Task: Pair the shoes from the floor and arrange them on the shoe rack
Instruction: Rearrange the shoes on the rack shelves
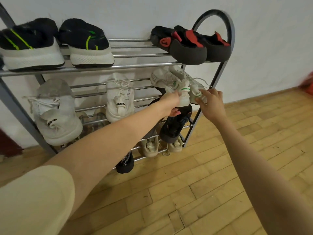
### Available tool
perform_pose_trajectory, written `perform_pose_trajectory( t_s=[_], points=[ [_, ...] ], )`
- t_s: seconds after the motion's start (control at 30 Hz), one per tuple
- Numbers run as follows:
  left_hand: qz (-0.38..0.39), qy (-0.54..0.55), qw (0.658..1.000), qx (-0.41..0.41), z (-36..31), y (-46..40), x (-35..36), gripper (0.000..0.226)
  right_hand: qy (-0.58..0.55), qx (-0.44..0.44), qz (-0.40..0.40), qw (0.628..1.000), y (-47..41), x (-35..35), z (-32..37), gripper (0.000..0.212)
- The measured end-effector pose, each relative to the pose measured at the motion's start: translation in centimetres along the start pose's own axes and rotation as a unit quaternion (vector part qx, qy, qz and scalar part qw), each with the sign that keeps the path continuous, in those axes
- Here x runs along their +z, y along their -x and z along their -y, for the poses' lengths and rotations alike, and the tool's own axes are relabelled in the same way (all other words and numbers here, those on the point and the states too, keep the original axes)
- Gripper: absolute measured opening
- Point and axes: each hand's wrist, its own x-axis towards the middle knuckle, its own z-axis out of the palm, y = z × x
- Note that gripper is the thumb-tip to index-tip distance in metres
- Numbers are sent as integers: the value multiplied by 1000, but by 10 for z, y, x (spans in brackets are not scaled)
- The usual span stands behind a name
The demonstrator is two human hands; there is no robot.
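Note:
A metal shoe rack point(138, 66) stands against the white wall. On its second shelf at the right lie two white sneakers with green heel tabs point(166, 78). My left hand point(171, 104) grips the heel of the left one. My right hand point(211, 102) touches the heel of the right one point(196, 92) with its fingertips. The top shelf holds a navy pair with neon stripes point(55, 43) and a black-and-red pair point(191, 44). A white "DESIGN" pair point(118, 99) sits left on the second shelf.
Lower shelves carry a dark shoe point(176, 126), a beige pair point(159, 145) and a black shoe point(125, 162) at the bottom. Wooden parquet floor point(203, 184) spreads in front and to the right. A red object point(307, 83) shows at the right edge.

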Motion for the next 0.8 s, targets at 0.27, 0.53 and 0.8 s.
perform_pose_trajectory(
  t_s=[0.27,0.53,0.8],
  points=[
    [-14,-323,938,127,14,47,-16,62,-25,34,-14,999,16,9,18,59],
    [76,-279,916,278,31,155,-98,11,-151,-57,-162,974,107,59,95,40],
    [-184,-493,793,306,50,181,-217,22,-188,-175,-179,950,133,92,194,33]
  ],
)
